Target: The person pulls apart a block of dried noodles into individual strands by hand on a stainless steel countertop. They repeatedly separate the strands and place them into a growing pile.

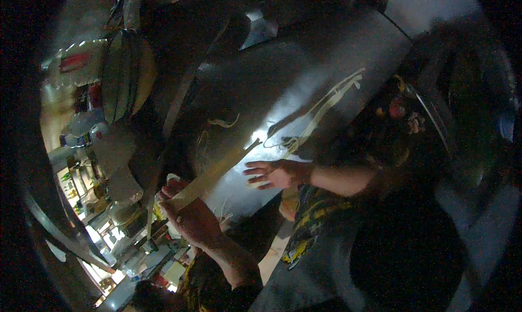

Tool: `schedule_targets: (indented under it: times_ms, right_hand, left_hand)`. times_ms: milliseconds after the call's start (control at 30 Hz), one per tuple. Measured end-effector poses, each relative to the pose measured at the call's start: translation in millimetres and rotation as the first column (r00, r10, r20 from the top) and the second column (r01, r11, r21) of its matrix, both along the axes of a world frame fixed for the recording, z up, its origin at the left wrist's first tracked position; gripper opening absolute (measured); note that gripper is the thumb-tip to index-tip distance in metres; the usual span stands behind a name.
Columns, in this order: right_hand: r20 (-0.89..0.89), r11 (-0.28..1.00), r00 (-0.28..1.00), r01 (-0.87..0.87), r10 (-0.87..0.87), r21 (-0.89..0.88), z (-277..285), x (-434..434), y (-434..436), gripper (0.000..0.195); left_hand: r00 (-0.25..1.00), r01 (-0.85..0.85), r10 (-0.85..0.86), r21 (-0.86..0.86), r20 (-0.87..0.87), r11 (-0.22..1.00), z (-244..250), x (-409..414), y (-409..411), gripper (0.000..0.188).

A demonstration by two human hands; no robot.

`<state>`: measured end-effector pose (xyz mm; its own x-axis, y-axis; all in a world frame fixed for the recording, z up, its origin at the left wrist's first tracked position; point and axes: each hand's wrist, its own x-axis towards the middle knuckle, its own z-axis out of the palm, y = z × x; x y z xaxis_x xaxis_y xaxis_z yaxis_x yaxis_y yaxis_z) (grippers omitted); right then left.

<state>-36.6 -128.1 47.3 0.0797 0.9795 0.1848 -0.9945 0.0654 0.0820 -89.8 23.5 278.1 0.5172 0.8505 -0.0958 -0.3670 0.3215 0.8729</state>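
My left hand (177,200), at the lower left, holds one end of a long, flat, pale brown strip (216,175), whose material I cannot tell. The strip slants up to the right and ends in a darker, forked tip. My right hand (275,175) is to the right of the strip, palm partly showing and fingers spread, with nothing seen in it. Just above it, thin pale strips (334,96) lie in a loose, tangled bunch on a grey surface (244,193) lit by a bright patch. A short curled pale piece (224,122) lies farther left.
Much of the view is dark. A large striped, rounded object (126,77) is at the upper left. Below it stand cluttered household goods (122,214) beside bright openings. Small reddish items (397,108) show dimly at the right, near a thin curved line.
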Motion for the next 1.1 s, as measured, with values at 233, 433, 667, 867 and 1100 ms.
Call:
schedule_targets:
  times_ms: [233, 433, 667, 867, 1100]
  right_hand:
    - [-0.269, 0.975, 0.94, 0.18, -0.209, -0.128, -23.1, 10.5, 63.9, 0.057]
    - [-0.275, 0.881, 0.843, 0.401, -0.462, -0.252, -47.0, 26.5, 88.6, 0.039]
    - [-0.328, 0.814, 0.816, 0.268, -0.476, -0.516, -61.1, 34.0, 69.9, 0.026]
    - [-0.437, 0.833, 0.778, 0.19, -0.45, -0.519, -61.9, 41.6, 53.3, 0.026]
    - [-0.422, 0.835, 0.77, 0.25, -0.479, -0.49, -73.1, 40.5, 54.4, 0.016]
  left_hand:
    - [0.943, -0.042, 0.106, 0.203, -0.315, 0.978, -9.2, 26.3, -12.9, 0.033]
    - [0.929, -0.032, 0.109, 0.217, -0.353, 0.976, -21.2, 19.4, 8.7, 0.037]
    - [0.992, 0.065, -0.059, 0.047, -0.115, 0.997, -20.3, 52.3, -13.3, 0.038]
    - [0.944, 0.329, -0.322, -0.103, 0.078, 0.939, -37.6, 41.1, 15.1, 0.034]
    - [0.986, 0.147, -0.111, -0.342, 0.123, 0.928, -30.7, 47.1, -1.5, 0.03]
